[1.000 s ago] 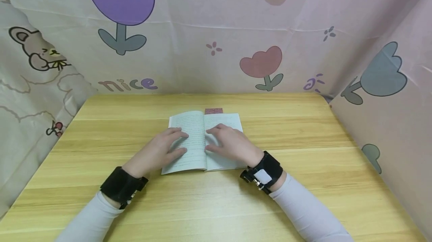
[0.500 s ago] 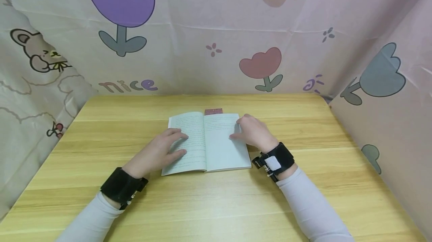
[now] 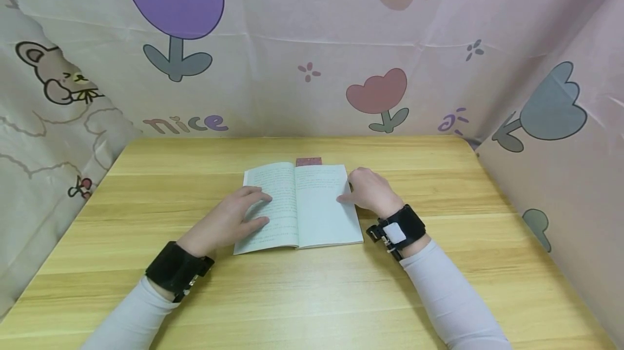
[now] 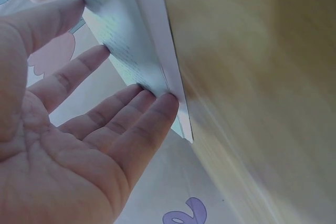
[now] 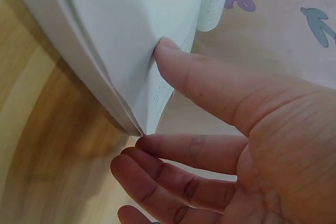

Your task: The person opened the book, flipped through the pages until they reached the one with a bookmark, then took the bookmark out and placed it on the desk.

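The open book [image 3: 317, 225] lay on the table [image 3: 312, 301]. The left hand [image 3: 225, 222], gripping nothing, rested spread fingers on the left page [image 3: 284, 198], probably to steady it; the right hand [image 3: 372, 193] touched the outer edge, whether pinching a leaf one could not tell.

Your book [image 3: 320, 220]: smooth, matt paper. Your tabletop [image 3: 302, 296] looks like wood, smooth grain with a soft sheen near you. The curtain [image 3: 273, 87] you face is matt cloth, creased. Your sleeves [image 3: 453, 296]: smooth, matt cloth. Your wrist straps [image 3: 170, 267] look fabric, matt black. Dark red tab [image 3: 309, 161]: speckled, material unclear.
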Available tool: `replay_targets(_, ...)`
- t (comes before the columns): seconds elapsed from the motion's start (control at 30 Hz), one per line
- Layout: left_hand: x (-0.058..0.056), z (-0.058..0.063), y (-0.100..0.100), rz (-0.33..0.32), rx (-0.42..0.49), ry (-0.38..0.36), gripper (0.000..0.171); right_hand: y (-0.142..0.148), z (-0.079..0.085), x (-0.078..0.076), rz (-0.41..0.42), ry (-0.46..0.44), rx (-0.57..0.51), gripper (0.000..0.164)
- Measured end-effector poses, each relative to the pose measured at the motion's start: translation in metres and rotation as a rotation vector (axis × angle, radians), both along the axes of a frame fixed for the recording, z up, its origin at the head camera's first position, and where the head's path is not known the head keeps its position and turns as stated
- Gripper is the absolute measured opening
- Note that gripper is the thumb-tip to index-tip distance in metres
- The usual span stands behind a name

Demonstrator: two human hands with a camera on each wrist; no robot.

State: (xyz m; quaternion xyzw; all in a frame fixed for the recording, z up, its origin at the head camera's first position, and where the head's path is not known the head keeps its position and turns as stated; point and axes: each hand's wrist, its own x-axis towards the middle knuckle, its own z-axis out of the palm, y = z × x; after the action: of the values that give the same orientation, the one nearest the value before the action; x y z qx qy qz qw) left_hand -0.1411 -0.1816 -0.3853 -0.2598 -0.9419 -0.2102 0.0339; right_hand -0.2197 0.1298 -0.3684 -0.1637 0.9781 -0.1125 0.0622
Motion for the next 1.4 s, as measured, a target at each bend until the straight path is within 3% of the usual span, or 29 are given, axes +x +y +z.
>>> replay_targets(0.17, 0.0, -0.0009, -0.0004, -0.009, 0.014, 0.007, 0.045, -0.002, 0.0002, 0.0008, 0.013, 0.04, 0.008, 0.033)
replay_targets(0.3, -0.0008, -0.0023, -0.001, -0.014, 0.014, 0.009, 0.045, -0.0017, -0.0004, -0.0011, -0.01, 0.077, -0.048, 0.032)
replay_targets(0.47, -0.0014, -0.0027, -0.0015, -0.006, 0.005, -0.009, 0.046, -0.0002, -0.0019, -0.0038, -0.017, 0.134, -0.126, 0.017)
replay_targets(0.6, -0.0015, -0.0026, -0.0016, -0.006, 0.006, -0.01, 0.046, 0.0004, -0.0021, -0.0043, -0.017, 0.157, -0.141, 0.019)
replay_targets(1.03, -0.0015, -0.0025, -0.0012, 0.003, -0.009, -0.022, 0.047, -0.0005, -0.002, -0.0032, -0.015, 0.229, -0.1, 0.038)
replay_targets(1.33, -0.001, -0.0019, -0.001, 0.003, -0.012, -0.023, 0.047, -0.0054, 0.0001, 0.0007, -0.035, 0.301, -0.062, 0.014)
replay_targets(1.4, -0.0009, -0.0018, -0.001, 0.006, -0.014, -0.025, 0.047, -0.0057, -0.0003, 0.0008, -0.032, 0.311, -0.056, 0.015)
